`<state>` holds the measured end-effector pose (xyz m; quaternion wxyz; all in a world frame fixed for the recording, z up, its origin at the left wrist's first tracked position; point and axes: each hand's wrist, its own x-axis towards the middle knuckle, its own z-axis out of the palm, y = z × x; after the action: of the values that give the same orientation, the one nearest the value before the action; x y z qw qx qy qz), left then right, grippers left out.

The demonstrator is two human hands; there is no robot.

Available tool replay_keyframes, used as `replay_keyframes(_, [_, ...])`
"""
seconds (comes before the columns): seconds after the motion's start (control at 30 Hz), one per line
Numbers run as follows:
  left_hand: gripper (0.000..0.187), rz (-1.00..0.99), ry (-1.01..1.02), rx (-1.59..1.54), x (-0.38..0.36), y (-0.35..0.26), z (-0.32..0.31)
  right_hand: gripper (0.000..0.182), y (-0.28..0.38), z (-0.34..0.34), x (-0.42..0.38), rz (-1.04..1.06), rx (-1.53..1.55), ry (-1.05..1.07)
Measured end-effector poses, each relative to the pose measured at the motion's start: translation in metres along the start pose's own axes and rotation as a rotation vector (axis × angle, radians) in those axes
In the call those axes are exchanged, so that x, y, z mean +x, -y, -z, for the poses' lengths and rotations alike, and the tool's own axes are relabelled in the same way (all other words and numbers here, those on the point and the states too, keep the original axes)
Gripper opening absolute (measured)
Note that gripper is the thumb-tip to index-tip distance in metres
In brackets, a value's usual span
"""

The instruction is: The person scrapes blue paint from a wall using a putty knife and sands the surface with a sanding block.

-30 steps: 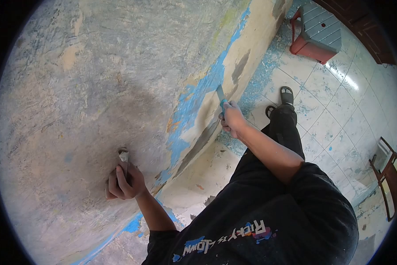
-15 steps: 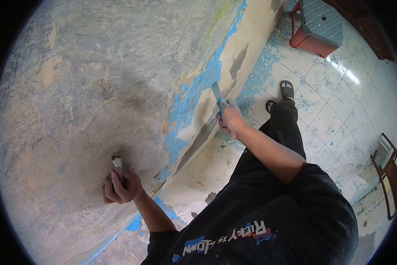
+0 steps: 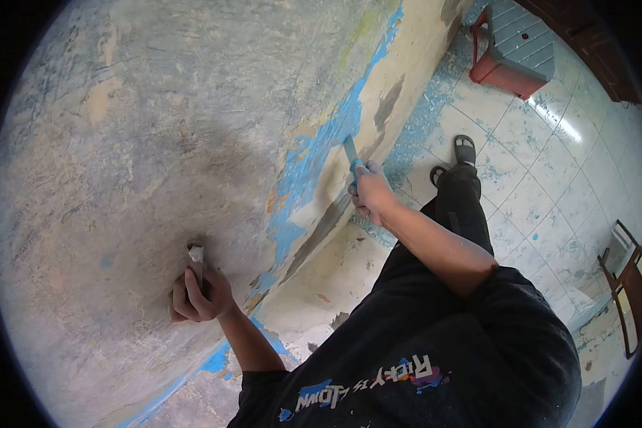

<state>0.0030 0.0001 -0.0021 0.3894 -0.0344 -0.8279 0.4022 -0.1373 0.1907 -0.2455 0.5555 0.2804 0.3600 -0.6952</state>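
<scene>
1. Scraper (image 3: 350, 152), a narrow blue blade, lies flat on the wall (image 3: 121, 143) at centre frame, gripped by the right hand (image 3: 369, 192); it sits slightly higher than a second ago, so the stroke advances.
2. Left hand (image 3: 196, 296), lower left, clenches a pale, possibly metal tool (image 3: 196, 257) against rough grey plaster.
3. Blue paint flakes litter the glossy floor tiles (image 3: 535, 171).

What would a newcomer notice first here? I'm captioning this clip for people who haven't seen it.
The huge scraped wall with its blue paint band fills the left. The right hand presses a blue-handled scraper to that band; the left hand holds another scraper on the grey patch lower left.
</scene>
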Motion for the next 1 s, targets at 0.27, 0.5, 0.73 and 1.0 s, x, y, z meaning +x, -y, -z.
replay_keyframes(0.27, [0.023,0.029,-0.009,-0.007,0.002,-0.003,-0.003,0.02,-0.003,-0.003,-0.005,-0.047,-0.012,0.039])
replay_keyframes(0.5, [0.027,0.027,-0.013,0.0,0.007,-0.004,-0.003,0.022,0.005,0.001,-0.01,-0.056,-0.062,-0.001])
replay_keyframes(0.73, [0.028,0.049,-0.01,0.0,0.003,-0.004,-0.003,0.022,0.011,0.013,0.013,-0.045,-0.102,-0.046])
replay_keyframes(1.0, [0.027,0.036,-0.018,-0.02,0.009,-0.003,0.0,0.02,0.02,0.005,0.01,-0.107,-0.039,-0.023])
